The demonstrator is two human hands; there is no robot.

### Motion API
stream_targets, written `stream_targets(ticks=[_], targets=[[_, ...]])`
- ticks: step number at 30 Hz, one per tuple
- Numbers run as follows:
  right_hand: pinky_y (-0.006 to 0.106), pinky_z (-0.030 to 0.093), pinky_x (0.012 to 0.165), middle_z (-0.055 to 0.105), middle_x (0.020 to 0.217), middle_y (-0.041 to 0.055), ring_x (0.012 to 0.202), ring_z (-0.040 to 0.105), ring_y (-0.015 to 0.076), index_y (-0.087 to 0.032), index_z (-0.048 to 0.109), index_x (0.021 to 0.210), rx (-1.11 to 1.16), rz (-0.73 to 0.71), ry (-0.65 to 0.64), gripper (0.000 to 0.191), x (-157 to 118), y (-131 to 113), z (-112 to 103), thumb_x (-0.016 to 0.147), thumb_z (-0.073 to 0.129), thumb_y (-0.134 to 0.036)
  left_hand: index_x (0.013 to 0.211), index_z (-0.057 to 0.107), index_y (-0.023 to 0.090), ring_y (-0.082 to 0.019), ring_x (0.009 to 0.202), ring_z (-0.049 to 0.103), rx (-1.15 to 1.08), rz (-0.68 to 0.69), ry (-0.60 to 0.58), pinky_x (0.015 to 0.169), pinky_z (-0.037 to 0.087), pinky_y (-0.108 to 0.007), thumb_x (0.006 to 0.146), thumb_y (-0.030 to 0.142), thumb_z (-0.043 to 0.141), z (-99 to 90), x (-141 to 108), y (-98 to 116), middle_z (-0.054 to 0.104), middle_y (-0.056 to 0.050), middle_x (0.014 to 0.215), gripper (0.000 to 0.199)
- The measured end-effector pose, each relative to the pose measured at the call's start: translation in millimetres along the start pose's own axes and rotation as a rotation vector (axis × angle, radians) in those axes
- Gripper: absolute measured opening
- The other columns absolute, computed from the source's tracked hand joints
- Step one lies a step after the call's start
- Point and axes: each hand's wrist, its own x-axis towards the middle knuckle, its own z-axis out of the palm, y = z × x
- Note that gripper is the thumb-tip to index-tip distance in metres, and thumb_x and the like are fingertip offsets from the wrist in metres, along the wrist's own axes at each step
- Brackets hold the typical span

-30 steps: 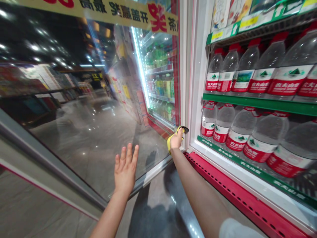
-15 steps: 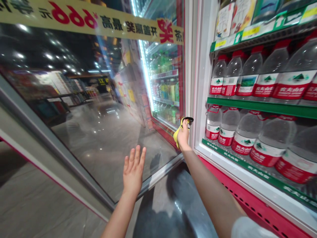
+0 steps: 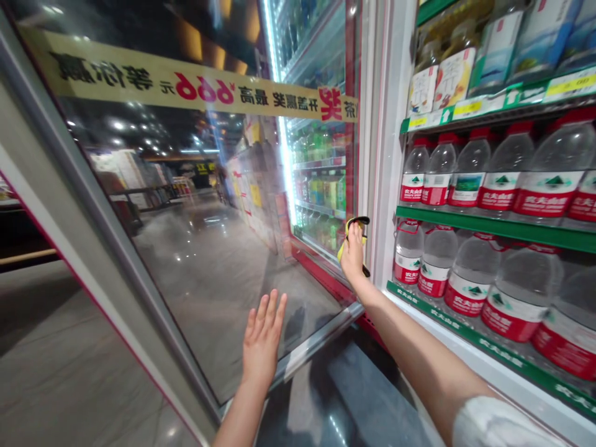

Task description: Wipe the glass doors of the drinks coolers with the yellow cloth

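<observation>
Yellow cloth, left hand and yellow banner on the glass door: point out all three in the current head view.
Yellow cloth (image 3: 341,252): head view, on the yellow part at its left edge.
Left hand (image 3: 262,345): head view, on its back.
Yellow banner (image 3: 203,89): head view, on its red digits.

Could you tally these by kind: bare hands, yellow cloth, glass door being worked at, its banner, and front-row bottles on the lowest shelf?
Hands: 2, left hand and right hand
Cloth: 1
Door: 1
Banner: 1
Lowest-shelf front bottles: 5
Total: 10
</observation>
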Motion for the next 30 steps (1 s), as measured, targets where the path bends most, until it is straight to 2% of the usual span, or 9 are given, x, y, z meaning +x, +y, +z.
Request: stream_targets(ticks=[3, 6, 9, 13, 16, 19, 22, 25, 30], targets=[[0.055, 0.027, 0.125, 0.037, 0.164, 0.0125, 0.157, 0.021, 0.0248, -0.018, 0.038, 0.158, -0.022, -0.151, -0.107, 0.06, -21.1, -20.9, 3.4, 0.098, 0.029, -0.017, 0.157, 0.034, 0.03, -0.017, 0.151, 0.036, 0.014, 0.016, 0.009, 0.126, 0.026, -0.038, 0.084, -0.004, 0.041, -1.5, -0.4, -0.8, 0.037, -0.002, 0.161, 0.081], [0.056, 0.035, 0.121, 0.051, 0.155, 0.0101, 0.154, 0.031, 0.0269, -0.025, 0.049, 0.151, -0.065, -0.247, -0.273, 0.055, -53.0, -18.8, -1.1, 0.099, 0.033, -0.018, 0.158, 0.028, 0.03, -0.016, 0.15, 0.036, 0.018, 0.037, 0.031, 0.126, 0.027, -0.037, 0.084, -0.004, 0.041, -0.9, -0.9, -2.0, 0.038, -0.002, 0.161, 0.083], [0.057, 0.035, 0.121, 0.052, 0.154, 0.0137, 0.152, 0.036, 0.0279, -0.02, 0.046, 0.153, -0.088, -0.153, -0.213, 0.056, -51.9, -18.7, -3.5, 0.098, 0.032, -0.018, 0.159, 0.024, 0.03, -0.015, 0.151, 0.034, 0.022, 0.034, 0.047, 0.126, 0.026, -0.036, 0.085, -0.004, 0.04, 1.7, -1.8, -1.5, 0.039, -0.001, 0.161, 0.083], [0.057, 0.028, 0.124, 0.04, 0.162, 0.016, 0.156, 0.026, 0.0262, -0.013, 0.033, 0.159, -0.071, -0.153, -0.086, 0.065, -30.1, -59.2, 5.5, 0.095, 0.027, -0.01, 0.16, 0.021, 0.03, -0.016, 0.152, 0.032, 0.035, 0.025, 0.05, 0.127, 0.024, -0.037, 0.087, -0.002, 0.039, 6.5, -3.1, 0.0, 0.036, -0.001, 0.162, 0.081], [0.058, 0.032, 0.122, 0.044, 0.16, 0.0099, 0.158, 0.017, 0.0277, -0.023, 0.039, 0.158, -0.071, -0.324, -0.241, 0.068, -45.5, -85.7, 7.8, 0.092, 0.034, -0.007, 0.16, 0.022, 0.029, -0.016, 0.153, 0.031, 0.042, 0.032, 0.043, 0.127, 0.025, -0.037, 0.087, -0.001, 0.039, 7.8, -3.8, -1.1, 0.034, -0.001, 0.163, 0.081], [0.06, 0.037, 0.117, 0.053, 0.153, 0.0084, 0.158, 0.018, 0.0292, -0.028, 0.047, 0.152, -0.07, -0.407, -0.393, 0.067, -68.0, -83.5, 2.6, 0.09, 0.037, -0.005, 0.16, 0.025, 0.028, -0.016, 0.152, 0.033, 0.058, 0.067, 0.043, 0.125, 0.03, -0.037, 0.086, -0.001, 0.039, 4.9, -4.0, -3.7, 0.035, -0.003, 0.164, 0.08], [0.061, 0.035, 0.118, 0.051, 0.155, 0.0112, 0.157, 0.021, 0.0296, -0.023, 0.045, 0.154, -0.045, -0.281, -0.285, 0.065, -65.7, -80.6, 2.4, 0.093, 0.032, -0.007, 0.16, 0.029, 0.025, -0.017, 0.151, 0.037, 0.07, 0.115, 0.044, 0.121, 0.037, -0.037, 0.085, -0.001, 0.039, -1.6, -3.4, -6.1, 0.037, -0.005, 0.163, 0.079], [0.06, 0.031, 0.121, 0.042, 0.161, 0.0116, 0.158, 0.019, 0.0289, -0.021, 0.037, 0.158, -0.017, -0.226, -0.167, 0.067, -54.3, -102.4, 10.1, 0.093, 0.029, -0.007, 0.158, 0.034, 0.022, -0.017, 0.15, 0.039, 0.073, 0.159, 0.022, 0.119, 0.039, -0.036, 0.085, -0.002, 0.04, -9.1, -1.7, -9.1, 0.038, -0.005, 0.163, 0.077], [0.055, 0.037, 0.119, 0.05, 0.155, 0.0091, 0.159, 0.013, 0.0296, -0.025, 0.046, 0.154, 0.006, -0.408, -0.349, 0.068, -71.7, -131.4, 13.2, 0.09, 0.035, -0.004, 0.158, 0.035, 0.022, -0.014, 0.149, 0.04, 0.064, 0.263, -0.007, 0.123, 0.032, -0.032, 0.09, 0.002, 0.041, -26.2, -1.4, -26.7, 0.04, -0.002, 0.162, 0.071]])
